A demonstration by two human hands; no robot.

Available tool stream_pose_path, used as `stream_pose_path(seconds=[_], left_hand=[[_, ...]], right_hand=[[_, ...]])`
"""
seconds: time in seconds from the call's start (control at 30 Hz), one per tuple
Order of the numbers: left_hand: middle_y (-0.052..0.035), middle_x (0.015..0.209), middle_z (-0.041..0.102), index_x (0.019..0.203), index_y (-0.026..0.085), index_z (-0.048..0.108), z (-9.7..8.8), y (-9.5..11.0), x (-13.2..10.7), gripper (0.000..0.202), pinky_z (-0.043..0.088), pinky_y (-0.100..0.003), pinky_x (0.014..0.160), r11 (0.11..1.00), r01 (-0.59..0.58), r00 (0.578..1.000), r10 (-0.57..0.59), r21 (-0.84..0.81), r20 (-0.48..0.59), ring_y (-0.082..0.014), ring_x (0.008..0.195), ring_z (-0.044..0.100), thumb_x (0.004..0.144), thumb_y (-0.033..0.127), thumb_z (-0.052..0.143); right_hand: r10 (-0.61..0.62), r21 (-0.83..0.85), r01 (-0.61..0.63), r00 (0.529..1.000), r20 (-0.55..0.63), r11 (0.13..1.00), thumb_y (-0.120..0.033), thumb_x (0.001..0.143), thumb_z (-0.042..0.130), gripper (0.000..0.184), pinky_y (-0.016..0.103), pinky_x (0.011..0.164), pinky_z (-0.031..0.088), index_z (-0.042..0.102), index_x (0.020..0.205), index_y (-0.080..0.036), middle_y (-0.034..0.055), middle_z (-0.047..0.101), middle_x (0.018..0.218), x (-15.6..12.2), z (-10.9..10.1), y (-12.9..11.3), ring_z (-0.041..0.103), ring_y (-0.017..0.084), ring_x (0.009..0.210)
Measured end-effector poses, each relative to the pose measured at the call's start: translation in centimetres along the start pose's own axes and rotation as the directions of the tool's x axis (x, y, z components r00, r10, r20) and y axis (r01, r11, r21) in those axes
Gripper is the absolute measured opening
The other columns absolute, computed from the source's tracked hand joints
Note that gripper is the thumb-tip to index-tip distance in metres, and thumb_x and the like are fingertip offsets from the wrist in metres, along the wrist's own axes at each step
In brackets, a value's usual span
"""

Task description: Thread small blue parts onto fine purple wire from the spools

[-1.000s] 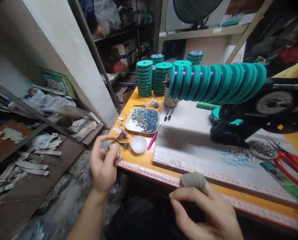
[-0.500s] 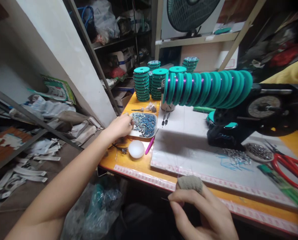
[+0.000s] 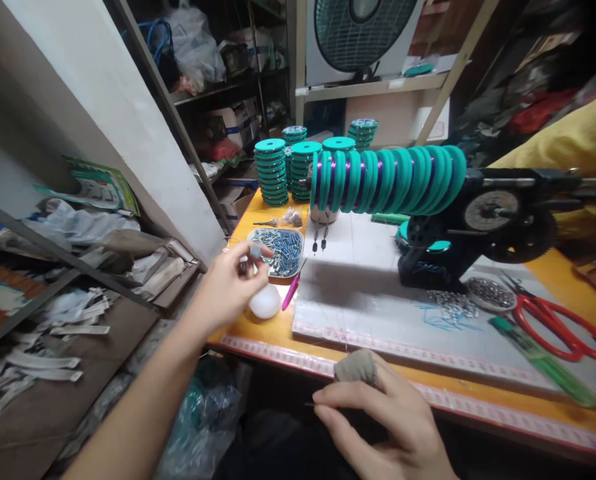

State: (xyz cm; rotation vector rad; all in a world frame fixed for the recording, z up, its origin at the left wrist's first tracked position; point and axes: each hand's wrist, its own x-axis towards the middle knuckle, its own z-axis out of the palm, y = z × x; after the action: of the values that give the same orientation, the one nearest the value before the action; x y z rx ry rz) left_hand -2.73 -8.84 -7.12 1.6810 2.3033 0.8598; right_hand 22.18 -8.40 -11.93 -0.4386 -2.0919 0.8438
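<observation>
Tray (image 3: pixel 287 276) near counter's (image 3: pixel 243 333) left edge lies beside our left hand (image 3: pixel 235 277), grip unclear; right hand's (image 3: pixel 385 413) fingers pinch left-pointing strand (image 3: pixel 309 404).

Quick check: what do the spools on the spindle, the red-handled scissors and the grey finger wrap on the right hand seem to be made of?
Spools: probably moulded plastic, matte, evenly green flanges.
Red-handled scissors: handles likely plastic, smooth and shiny; dark blades likely metal.
Grey finger wrap: dull, creased, perhaps cloth, though tape is possible.
</observation>
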Motion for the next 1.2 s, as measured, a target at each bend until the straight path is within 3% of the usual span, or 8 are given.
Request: stream_pose_path(seconds=[0.07,0.13,0.23,0.37,0.6,0.8,1.0,1.2], left_hand=[[-0.0030,0.082,0.069,0.098,0.018,0.072,1.7,1.2,-3.9,0.018,0.047,-0.022,0.060,0.805,0.085,0.996,-0.083,-0.587,0.030,-0.0133,0.067,0.060,0.088,0.032,0.064],[-0.0012,0.076,0.069,0.087,0.018,0.074,4.0,2.2,-7.2,0.017,0.037,-0.017,0.050,0.461,0.243,0.968,-0.168,-0.854,0.185,-0.0056,0.052,0.047,0.083,0.035,0.076],[-0.0023,0.073,0.072,0.084,0.017,0.074,6.9,3.4,-10.3,0.023,0.026,-0.012,0.042,-0.004,0.343,0.905,-0.267,-0.939,0.332,0.0004,0.043,0.035,0.075,0.034,0.086],[-0.0017,0.067,0.072,0.074,0.016,0.071,8.4,4.5,-11.5,0.028,0.031,-0.009,0.043,-0.205,0.292,0.852,-0.388,-0.934,0.352,-0.0021,0.047,0.049,0.064,0.028,0.094],[0.0031,0.067,0.070,0.070,0.019,0.072,9.1,4.8,-12.3,0.020,0.051,-0.013,0.057,-0.002,0.177,0.857,-0.491,-0.984,0.155,-0.0060,0.057,0.062,0.068,0.025,0.091],[0.0045,0.072,0.074,0.075,0.025,0.075,9.4,4.5,-12.7,0.012,0.058,-0.015,0.069,0.160,0.026,0.923,-0.382,-0.987,-0.038,-0.0088,0.068,0.071,0.077,0.017,0.084],[0.0074,0.077,0.076,0.081,0.029,0.075,9.4,4.6,-12.5,0.020,0.060,-0.014,0.071,0.255,-0.071,0.939,-0.310,-0.964,-0.151,-0.0079,0.070,0.073,0.081,0.010,0.078],[0.0072,0.081,0.078,0.083,0.028,0.074,9.1,4.1,-12.9,0.028,0.060,-0.018,0.074,0.674,-0.252,0.878,-0.142,-0.695,-0.457,-0.0100,0.073,0.073,0.077,0.000,0.078]], right_hand=[[0.062,0.056,-0.060,0.998,-0.034,0.997,-0.009,0.087,0.066,0.013,0.025,0.056,0.050,0.070,0.091,-0.022,0.0011,0.063,0.073,-0.1,0.5,0.0,0.061,0.014,0.064],[0.147,0.135,-0.137,0.987,-0.069,0.981,-0.009,0.088,0.064,0.014,0.025,0.058,0.052,0.067,0.087,-0.023,0.0006,0.063,0.075,-0.3,1.2,0.1,0.062,0.014,0.066],[0.239,0.215,-0.209,0.964,-0.120,0.954,-0.011,0.088,0.062,0.014,0.025,0.062,0.056,0.064,0.082,-0.024,0.0011,0.066,0.078,-0.4,2.2,0.2,0.067,0.016,0.072],[0.282,0.260,-0.234,0.944,-0.169,0.937,-0.011,0.085,0.062,0.015,0.023,0.057,0.056,0.063,0.075,-0.022,0.0006,0.062,0.074,-0.3,2.8,0.1,0.065,0.014,0.066],[0.329,0.374,-0.245,0.927,-0.178,0.894,-0.012,0.088,0.062,0.017,0.024,0.056,0.060,0.060,0.073,-0.021,0.0015,0.061,0.073,0.0,2.8,-0.1,0.064,0.014,0.062],[0.302,0.320,-0.229,0.932,-0.201,0.919,-0.010,0.086,0.062,0.018,0.022,0.053,0.058,0.059,0.072,-0.021,0.0015,0.061,0.072,0.2,2.7,0.0,0.066,0.015,0.064],[0.304,0.323,-0.229,0.930,-0.204,0.918,-0.011,0.085,0.062,0.017,0.021,0.049,0.057,0.060,0.072,-0.021,0.0007,0.060,0.070,0.3,2.8,-0.3,0.065,0.013,0.058],[0.280,0.299,-0.211,0.936,-0.213,0.931,-0.013,0.086,0.067,0.013,0.018,0.050,0.057,0.069,0.075,-0.020,0.0008,0.063,0.069,0.4,2.5,-0.2,0.064,0.012,0.058]])
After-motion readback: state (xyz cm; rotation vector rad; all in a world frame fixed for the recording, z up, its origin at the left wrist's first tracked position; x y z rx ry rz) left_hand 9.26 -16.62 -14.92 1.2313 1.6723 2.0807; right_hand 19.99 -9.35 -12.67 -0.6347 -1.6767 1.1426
